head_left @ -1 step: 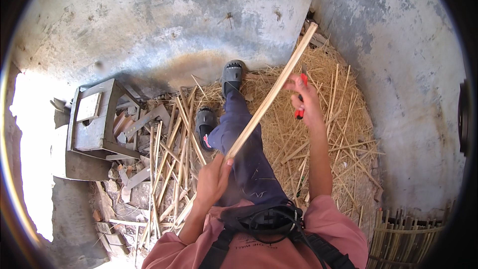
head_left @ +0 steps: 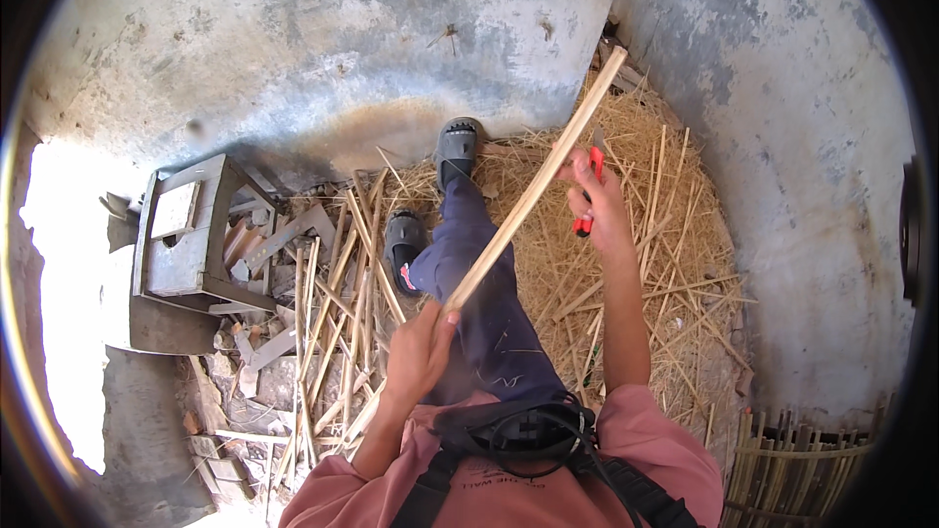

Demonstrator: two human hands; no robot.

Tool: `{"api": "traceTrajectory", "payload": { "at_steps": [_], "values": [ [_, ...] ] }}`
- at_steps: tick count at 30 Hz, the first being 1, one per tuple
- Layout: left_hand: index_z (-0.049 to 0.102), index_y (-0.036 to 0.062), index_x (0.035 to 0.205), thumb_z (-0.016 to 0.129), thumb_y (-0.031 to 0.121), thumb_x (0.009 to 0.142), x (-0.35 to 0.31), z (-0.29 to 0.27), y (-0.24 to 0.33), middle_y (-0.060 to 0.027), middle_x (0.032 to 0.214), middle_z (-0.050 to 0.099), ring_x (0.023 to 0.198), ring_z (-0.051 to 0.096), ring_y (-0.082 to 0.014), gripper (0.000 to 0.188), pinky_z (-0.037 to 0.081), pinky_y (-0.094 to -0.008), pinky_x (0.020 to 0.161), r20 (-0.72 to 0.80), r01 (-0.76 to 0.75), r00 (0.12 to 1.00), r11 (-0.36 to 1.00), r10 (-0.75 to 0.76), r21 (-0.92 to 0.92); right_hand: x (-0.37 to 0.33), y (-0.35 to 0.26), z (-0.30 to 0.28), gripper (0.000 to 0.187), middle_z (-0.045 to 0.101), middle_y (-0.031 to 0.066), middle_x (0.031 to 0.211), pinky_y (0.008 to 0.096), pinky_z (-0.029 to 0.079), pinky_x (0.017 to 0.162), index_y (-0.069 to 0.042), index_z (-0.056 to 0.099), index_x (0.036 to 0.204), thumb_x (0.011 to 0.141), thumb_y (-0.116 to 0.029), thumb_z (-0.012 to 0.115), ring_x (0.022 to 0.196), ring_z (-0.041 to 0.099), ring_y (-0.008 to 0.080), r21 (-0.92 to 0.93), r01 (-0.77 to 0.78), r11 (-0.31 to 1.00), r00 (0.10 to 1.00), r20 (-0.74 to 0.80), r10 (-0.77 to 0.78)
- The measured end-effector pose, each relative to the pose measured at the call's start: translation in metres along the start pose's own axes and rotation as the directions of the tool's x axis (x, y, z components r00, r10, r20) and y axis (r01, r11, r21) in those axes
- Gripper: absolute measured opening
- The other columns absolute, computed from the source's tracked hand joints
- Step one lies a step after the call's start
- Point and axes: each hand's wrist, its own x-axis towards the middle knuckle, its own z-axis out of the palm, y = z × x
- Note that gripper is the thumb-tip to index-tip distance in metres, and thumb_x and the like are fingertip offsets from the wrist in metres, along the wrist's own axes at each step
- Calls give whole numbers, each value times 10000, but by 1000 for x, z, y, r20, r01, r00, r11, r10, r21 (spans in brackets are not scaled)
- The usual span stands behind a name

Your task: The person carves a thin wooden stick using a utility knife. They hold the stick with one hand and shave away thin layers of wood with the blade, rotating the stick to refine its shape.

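Observation:
My left hand [head_left: 419, 347] is closed round the lower end of a long, pale wooden strip [head_left: 538, 179]. The strip slants up and away to the right, across my right trouser leg. On its right side, my right hand [head_left: 603, 203] grips a red and black utility knife [head_left: 596, 161], with a short blade pointing away from me. Fingertips of that hand come close to the strip; whether they touch it, I cannot tell.
Straw and shavings [head_left: 675, 235] cover the floor on the right. Loose sticks [head_left: 337, 303] and rubble lie left of my shoes [head_left: 458, 149], beside an old wooden box [head_left: 191, 225]. Stained walls [head_left: 391, 29] rise ahead and right. A slatted bamboo piece [head_left: 797, 464] stands lower right.
My right hand with the utility knife has shifted very slightly toward me and to the left. The strip's far end has moved a touch to the right.

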Motion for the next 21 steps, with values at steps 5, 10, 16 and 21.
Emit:
{"api": "traceTrajectory", "payload": {
  "at_steps": [5, 10, 16, 21],
  "values": [
    [579, 8, 1026, 677, 293, 1056, 4, -5, 1, -240, 751, 635, 702, 648, -478, 303, 463, -521, 620, 61, 24, 998, 999, -21, -46, -2, 13, 7, 326, 595, -59, 762, 219, 237, 450, 22, 691, 1243, 1027, -220, 734, 479, 329, 3, 15, 28, 1000, 998, -50, -27],
    [589, 26, 1261, 768, 236, 996, 15, -5, 4, -165, 1075, 703, 682, 687, -248, 383, 509, -376, 635, 92, 10, 996, 993, 1, -118, -8, 5, 15, 377, 649, -36, 767, 213, 227, 443, 36, 704, 1256, 973, -188, 808, 482, 325, -6, 76, 72, 995, 984, -171, -58],
    [630, 22, 1199, 705, 216, 1045, 29, 9, 3, -77, 826, 659, 652, 649, -167, 259, 488, -338, 602, 174, -102, 976, 983, 127, -150, -17, -7, 29, 400, 713, 20, 869, 206, 237, 442, 57, 680, 1280, 986, -190, 790, 488, 364, -8, 3, 192, 981, 938, -296, -182],
    [635, 15, 1045, 667, 222, 1069, 34, 9, 16, -74, 633, 565, 587, 580, -199, 211, 457, -372, 578, 254, 149, 966, 913, -52, -380, -28, -14, 23, 372, 720, 36, 889, 212, 277, 462, 17, 667, 1332, 1048, -223, 683, 524, 404, -6, -37, 231, 972, 945, -228, -233]
  ]
}}
